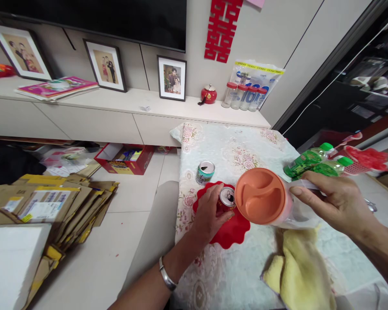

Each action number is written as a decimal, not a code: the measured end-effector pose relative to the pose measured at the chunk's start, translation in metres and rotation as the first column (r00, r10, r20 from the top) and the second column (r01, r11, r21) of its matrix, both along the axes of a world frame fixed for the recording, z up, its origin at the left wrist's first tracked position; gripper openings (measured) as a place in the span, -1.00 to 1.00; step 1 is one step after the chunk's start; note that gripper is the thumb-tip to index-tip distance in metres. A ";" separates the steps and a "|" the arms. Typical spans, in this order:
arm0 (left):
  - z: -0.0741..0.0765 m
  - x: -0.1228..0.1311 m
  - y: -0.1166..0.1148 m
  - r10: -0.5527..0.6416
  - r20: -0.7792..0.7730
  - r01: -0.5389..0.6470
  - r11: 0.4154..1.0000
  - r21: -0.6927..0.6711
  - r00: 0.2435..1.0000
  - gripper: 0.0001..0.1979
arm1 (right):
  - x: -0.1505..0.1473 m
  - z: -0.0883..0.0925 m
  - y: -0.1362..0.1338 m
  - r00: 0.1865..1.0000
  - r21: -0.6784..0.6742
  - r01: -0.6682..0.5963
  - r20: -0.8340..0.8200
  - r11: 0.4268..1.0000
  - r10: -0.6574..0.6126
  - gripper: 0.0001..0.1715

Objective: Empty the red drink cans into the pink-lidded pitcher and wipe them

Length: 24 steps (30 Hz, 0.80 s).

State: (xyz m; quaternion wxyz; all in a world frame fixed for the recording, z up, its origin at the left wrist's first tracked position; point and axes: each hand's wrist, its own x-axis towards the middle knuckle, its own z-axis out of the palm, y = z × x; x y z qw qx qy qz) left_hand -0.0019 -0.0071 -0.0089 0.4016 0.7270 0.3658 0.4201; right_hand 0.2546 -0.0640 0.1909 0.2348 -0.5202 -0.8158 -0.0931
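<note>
Orange-topped pitcher (pixel 261 196) is tipped leftward just right of the frame's centre, and my right hand (pixel 331 204) grasps it by the handle side. Its orange end comes close beside a small red can (pixel 227 196), though I cannot tell whether the two touch. My left hand (pixel 209 213) is wrapped around that can, its silver top opened and facing up. Both sit over a red scalloped plate (pixel 231 232), and I cannot tell if the can's base rests on it.

Just above the plate's upper left edge stands a teal can (pixel 205 173), opened too. Two green-capped bottles (pixel 305 161) crowd the right side, partly behind my right hand, with a pink basket (pixel 352 165) beyond them. Below the pitcher, a yellow cloth (pixel 302 267) lies rumpled across the lower right of the flowered tabletop (pixel 209 144).

Along the top of the frame, a white cabinet (pixel 110 103) carries framed photos, a red jar (pixel 209 94) and red-lidded glass jars (pixel 243 98). Flattened cardboard (pixel 51 202) is stacked at the left.
</note>
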 end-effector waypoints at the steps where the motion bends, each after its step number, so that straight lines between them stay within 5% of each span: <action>1: 0.000 0.000 0.000 0.001 0.000 -0.001 1.000 0.003 1.000 -0.19 | 0.000 0.000 0.000 1.000 -0.001 -0.004 0.002 1.000 0.004 -0.37; 24: -0.006 -0.001 -0.001 0.009 -0.006 -0.008 0.993 0.115 1.000 -0.23 | -0.008 0.013 0.003 0.998 -0.085 0.050 0.029 0.995 -0.048 -0.46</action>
